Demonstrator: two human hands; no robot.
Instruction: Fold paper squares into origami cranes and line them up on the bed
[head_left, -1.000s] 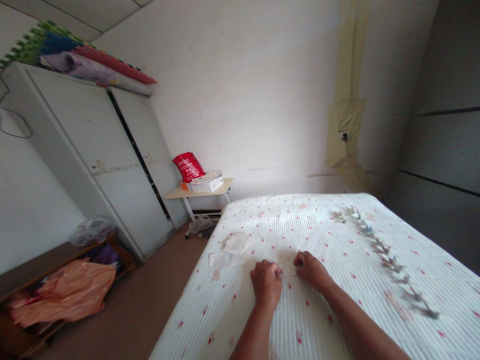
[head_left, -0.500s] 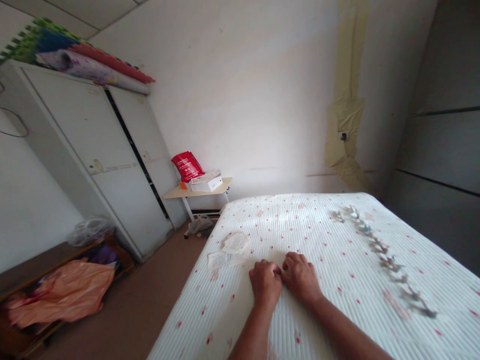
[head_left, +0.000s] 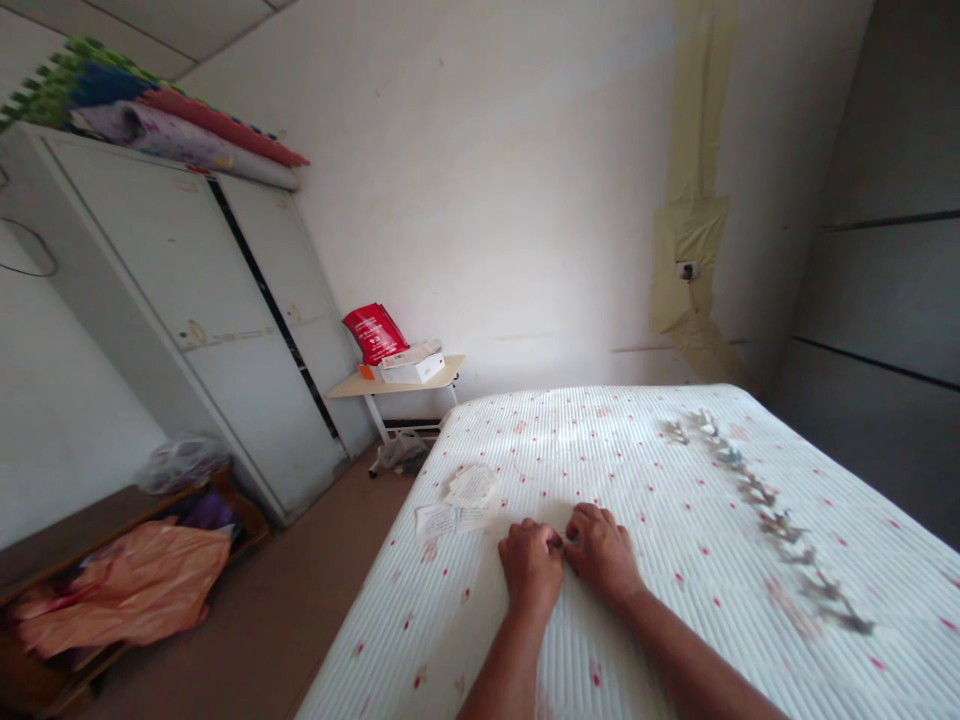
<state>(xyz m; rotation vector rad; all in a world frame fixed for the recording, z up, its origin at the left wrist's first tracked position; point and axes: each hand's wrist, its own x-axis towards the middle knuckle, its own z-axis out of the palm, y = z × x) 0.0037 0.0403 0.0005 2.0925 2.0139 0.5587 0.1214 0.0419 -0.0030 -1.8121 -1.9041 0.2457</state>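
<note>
Over the middle of a white ribbed mattress with red dots (head_left: 645, 440), my left hand (head_left: 531, 558) and my right hand (head_left: 601, 552) are side by side, fingers curled and fingertips nearly meeting. Whatever they pinch between them is too small or hidden to make out. Just beyond my left hand, to the left, lie a stack of pale printed paper pieces (head_left: 472, 486) and flat printed sheets (head_left: 436, 522). Along the right side of the mattress runs a slanting row of small folded-looking objects (head_left: 757, 490), blurred in detail.
A small table (head_left: 352, 384) behind the mattress holds a red bag (head_left: 375, 332) and a white box (head_left: 412, 370). Grey cabinets (head_left: 172, 300) stand at the left, with rolled mats (head_left: 195, 135) on top. An orange plastic bag (head_left: 127, 585) lies at the lower left.
</note>
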